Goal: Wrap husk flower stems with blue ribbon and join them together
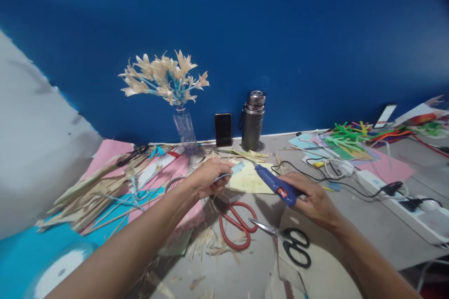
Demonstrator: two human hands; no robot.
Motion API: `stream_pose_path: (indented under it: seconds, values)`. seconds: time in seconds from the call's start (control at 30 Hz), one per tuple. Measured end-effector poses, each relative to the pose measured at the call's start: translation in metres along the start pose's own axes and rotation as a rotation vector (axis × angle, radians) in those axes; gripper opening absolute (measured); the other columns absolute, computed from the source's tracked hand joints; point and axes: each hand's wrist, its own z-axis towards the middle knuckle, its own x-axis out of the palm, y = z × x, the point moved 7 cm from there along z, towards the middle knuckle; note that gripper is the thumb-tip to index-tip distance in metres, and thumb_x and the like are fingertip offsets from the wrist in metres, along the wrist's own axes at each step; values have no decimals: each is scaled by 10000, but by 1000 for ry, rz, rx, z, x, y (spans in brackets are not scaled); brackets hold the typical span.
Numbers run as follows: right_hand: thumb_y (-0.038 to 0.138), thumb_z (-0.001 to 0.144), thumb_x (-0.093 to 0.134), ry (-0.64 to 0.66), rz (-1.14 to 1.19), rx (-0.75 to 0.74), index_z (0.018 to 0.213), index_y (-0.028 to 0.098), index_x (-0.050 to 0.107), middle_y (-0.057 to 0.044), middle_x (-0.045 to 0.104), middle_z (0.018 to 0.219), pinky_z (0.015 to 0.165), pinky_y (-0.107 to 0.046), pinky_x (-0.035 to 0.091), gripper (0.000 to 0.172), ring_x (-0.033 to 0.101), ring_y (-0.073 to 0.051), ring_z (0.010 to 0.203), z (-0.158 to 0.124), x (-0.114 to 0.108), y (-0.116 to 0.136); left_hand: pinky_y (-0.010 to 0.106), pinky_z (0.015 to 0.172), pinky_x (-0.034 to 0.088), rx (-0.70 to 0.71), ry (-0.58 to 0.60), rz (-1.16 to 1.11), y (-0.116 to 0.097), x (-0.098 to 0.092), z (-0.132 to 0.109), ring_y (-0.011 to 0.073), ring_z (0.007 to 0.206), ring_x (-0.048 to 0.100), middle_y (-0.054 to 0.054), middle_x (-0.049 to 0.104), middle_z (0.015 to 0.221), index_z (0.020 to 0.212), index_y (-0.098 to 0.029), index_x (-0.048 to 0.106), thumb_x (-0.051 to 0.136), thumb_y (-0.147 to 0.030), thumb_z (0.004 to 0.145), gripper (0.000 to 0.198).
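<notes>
My left hand (213, 176) is closed on a small strip of light blue paper (237, 168), whose end sticks out past the fingers to the right. In my right hand (312, 198) is a blue hot glue gun (275, 182), its nozzle pointing left towards the strip, with a gap between them. Beneath the hands lies a pale yellow sheet (252, 182). Nearer to me are red-handled scissors (234, 226) and black-handled scissors (280, 233), their blades partly hidden or crossing close to each other.
A clear bottle (185, 131) holding husk flowers (164, 77), a phone (223, 130) and a flask (253, 121) stand by the blue wall. Dried husks (94, 191) lie left. Right are green pipe cleaners (345, 138), cables and a white power strip (403, 208).
</notes>
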Motion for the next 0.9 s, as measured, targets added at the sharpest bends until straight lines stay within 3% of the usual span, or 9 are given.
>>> stream_pose_path:
  seconds: [0.17, 0.27, 0.43, 0.53, 0.73, 0.9]
  values:
    - [191, 874, 592, 80, 2, 10, 1226, 251, 693, -93, 732, 1109, 929, -440, 506, 371, 655, -274, 1038, 5, 9, 4, 136, 377, 126, -37, 120, -139, 2, 9, -3, 14, 392, 185, -78, 379, 482, 745, -124, 604, 625, -93, 636, 115]
    - [236, 875, 609, 40, 21, 84, 1196, 250, 712, -98, 732, 1087, 887, -438, 523, 338, 662, -281, 1002, 3, 6, -2, 121, 375, 141, -53, 183, -229, 4, 10, -5, 11, 401, 190, -67, 410, 521, 808, -122, 603, 629, -77, 667, 150]
    - [188, 867, 588, 49, 50, 22, 1235, 273, 691, -87, 718, 1130, 941, -435, 486, 391, 633, -277, 1061, 2, 7, 12, 108, 363, 139, -51, 187, -260, 6, 10, -4, 12, 402, 202, -70, 393, 519, 740, -127, 555, 629, -55, 677, 121]
    - [165, 857, 574, 78, 40, 46, 1211, 263, 705, -89, 718, 1060, 888, -425, 498, 390, 637, -272, 998, 2, 9, 7, 105, 357, 136, -63, 244, -297, 6, 15, -6, 7, 409, 186, -66, 399, 535, 702, -129, 520, 627, -57, 699, 130]
    - [153, 857, 590, -35, 73, 60, 1209, 260, 696, -91, 686, 1075, 876, -394, 497, 383, 610, -262, 1011, -2, 0, 8, 102, 349, 135, -60, 226, -339, 9, 14, -5, 8, 408, 195, -76, 380, 541, 741, -131, 516, 631, -43, 699, 151]
    - [133, 837, 551, 93, -41, 46, 1232, 277, 687, -85, 681, 1004, 835, -404, 489, 442, 607, -260, 937, -3, 12, 4, 101, 351, 135, -65, 241, -326, 9, 17, -8, 4, 414, 210, -63, 398, 565, 716, -132, 500, 638, -70, 716, 151]
